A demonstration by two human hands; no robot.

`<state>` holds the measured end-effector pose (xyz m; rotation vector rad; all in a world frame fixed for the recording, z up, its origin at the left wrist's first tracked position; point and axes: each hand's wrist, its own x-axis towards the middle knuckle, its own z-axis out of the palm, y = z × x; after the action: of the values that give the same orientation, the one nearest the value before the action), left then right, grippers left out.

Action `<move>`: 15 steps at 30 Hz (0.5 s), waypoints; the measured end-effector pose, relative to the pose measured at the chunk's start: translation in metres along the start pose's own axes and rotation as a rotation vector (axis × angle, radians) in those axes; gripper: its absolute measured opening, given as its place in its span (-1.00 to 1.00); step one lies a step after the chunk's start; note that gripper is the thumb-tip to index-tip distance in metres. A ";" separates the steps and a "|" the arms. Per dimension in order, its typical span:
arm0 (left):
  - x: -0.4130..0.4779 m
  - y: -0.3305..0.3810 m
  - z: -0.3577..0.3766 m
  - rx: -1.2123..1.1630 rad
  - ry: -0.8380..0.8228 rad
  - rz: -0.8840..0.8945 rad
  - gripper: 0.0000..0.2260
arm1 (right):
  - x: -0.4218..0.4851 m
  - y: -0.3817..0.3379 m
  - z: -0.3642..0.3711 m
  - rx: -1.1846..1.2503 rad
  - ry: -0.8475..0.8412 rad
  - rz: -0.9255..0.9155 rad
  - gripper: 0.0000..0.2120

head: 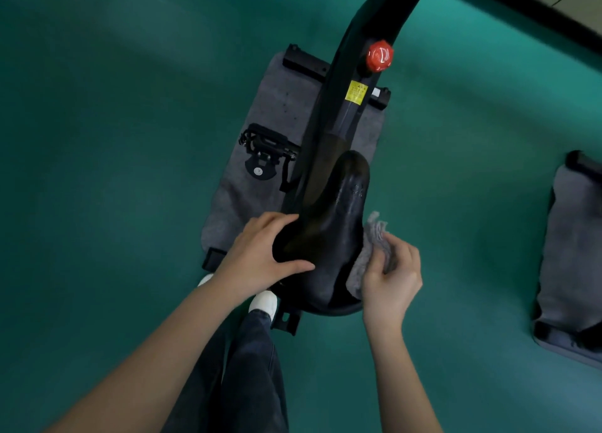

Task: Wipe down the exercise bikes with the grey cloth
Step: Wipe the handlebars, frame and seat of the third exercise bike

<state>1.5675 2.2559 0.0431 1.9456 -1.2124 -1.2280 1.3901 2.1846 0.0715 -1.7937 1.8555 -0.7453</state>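
A black exercise bike (329, 113) stands below me, seen from above. Its black saddle (332, 224) is at the centre of the view. My left hand (260, 253) grips the saddle's left rear side, thumb on top. My right hand (391, 279) holds the grey cloth (371, 247) bunched against the saddle's right edge. Part of the cloth is hidden under my fingers. A red knob (379, 55) and a yellow label (356, 91) sit on the frame ahead of the saddle.
The bike rests on a grey mat (277, 106) on green floor (114, 139). A black pedal (267, 149) sticks out to the left. My legs and white shoes (264, 302) stand behind the saddle. A second grey mat (570, 253) with another bike's base lies at the right edge.
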 end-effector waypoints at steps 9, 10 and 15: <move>0.002 -0.005 0.000 -0.002 0.019 0.018 -0.21 | 0.070 -0.040 0.040 0.181 0.038 0.031 -0.80; 0.002 -0.005 0.000 0.000 0.019 0.018 -0.21 | 0.078 -0.044 0.042 0.195 0.014 -0.008 -0.80; 0.001 -0.004 -0.001 -0.005 0.019 0.013 -0.23 | 0.099 -0.061 0.041 0.138 -0.186 -0.410 -0.73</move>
<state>1.5700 2.2565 0.0395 1.9387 -1.2097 -1.2021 1.4576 2.0827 0.0853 -2.0976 1.3000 -0.7936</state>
